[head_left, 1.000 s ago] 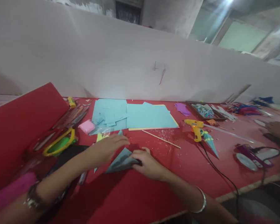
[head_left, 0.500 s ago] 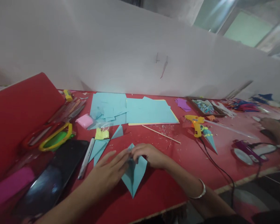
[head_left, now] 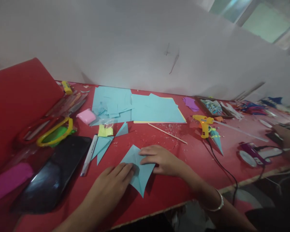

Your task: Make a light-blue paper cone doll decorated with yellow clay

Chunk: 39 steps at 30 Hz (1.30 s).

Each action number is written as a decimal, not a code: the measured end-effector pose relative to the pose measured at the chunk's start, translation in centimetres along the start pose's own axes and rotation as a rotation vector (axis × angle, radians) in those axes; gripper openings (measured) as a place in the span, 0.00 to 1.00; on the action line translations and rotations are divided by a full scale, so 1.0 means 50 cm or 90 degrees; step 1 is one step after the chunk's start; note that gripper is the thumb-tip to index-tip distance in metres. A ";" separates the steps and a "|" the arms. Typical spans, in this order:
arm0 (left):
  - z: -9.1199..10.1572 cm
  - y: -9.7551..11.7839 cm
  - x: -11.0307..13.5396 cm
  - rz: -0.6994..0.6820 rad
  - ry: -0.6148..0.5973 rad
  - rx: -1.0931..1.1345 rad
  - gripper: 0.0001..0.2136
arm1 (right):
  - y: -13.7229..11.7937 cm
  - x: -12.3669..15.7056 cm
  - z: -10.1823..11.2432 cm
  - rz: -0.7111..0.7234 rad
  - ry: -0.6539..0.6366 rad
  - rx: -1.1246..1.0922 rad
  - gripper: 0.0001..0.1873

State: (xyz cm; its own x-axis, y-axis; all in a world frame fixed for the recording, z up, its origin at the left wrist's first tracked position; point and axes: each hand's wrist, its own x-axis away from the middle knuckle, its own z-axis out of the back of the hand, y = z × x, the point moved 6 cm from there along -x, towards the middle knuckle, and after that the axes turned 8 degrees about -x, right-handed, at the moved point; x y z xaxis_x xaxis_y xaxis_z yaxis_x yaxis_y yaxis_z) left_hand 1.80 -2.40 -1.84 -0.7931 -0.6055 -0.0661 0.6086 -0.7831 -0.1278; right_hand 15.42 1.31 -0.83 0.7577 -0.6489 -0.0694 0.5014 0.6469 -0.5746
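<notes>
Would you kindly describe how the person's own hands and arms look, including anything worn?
The left hand and right hand are ungloved. A thin, silver-coloured bangle circles the right arm. No jewellery shows on the visible part of the left, and no sleeves are clearly visible.

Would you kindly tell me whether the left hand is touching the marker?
Apart: the head view shows a strip of bare red table between the left hand and the marker.
</notes>
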 end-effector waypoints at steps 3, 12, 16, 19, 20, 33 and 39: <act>0.000 0.003 0.006 0.011 -0.004 0.001 0.24 | -0.007 0.018 -0.004 -0.022 0.025 0.001 0.14; -0.009 -0.008 0.018 0.087 0.002 0.050 0.26 | -0.002 0.030 -0.020 -0.067 0.056 -0.057 0.16; 0.007 -0.002 0.017 0.048 0.053 0.013 0.25 | -0.004 0.043 -0.024 -0.101 0.057 -0.085 0.17; 0.015 0.005 0.022 0.031 0.091 -0.002 0.25 | -0.009 0.055 -0.030 -0.108 0.053 -0.064 0.15; 0.016 0.006 0.025 0.033 0.098 0.000 0.25 | -0.010 0.058 -0.032 -0.106 0.052 -0.059 0.15; -0.003 -0.025 0.022 0.242 0.068 0.150 0.15 | -0.015 0.057 -0.027 -0.124 0.232 -0.074 0.11; -0.010 -0.039 0.018 0.321 0.054 0.180 0.17 | -0.008 0.043 -0.019 -0.186 0.253 -0.069 0.13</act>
State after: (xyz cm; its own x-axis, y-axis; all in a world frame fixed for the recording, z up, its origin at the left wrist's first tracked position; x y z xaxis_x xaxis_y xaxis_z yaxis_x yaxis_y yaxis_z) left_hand -0.11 -1.34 -2.14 -0.3956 -0.9091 -0.1305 0.8855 -0.4152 0.2084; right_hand 16.44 -0.71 -1.55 0.3639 -0.9129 -0.1850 0.6066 0.3830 -0.6967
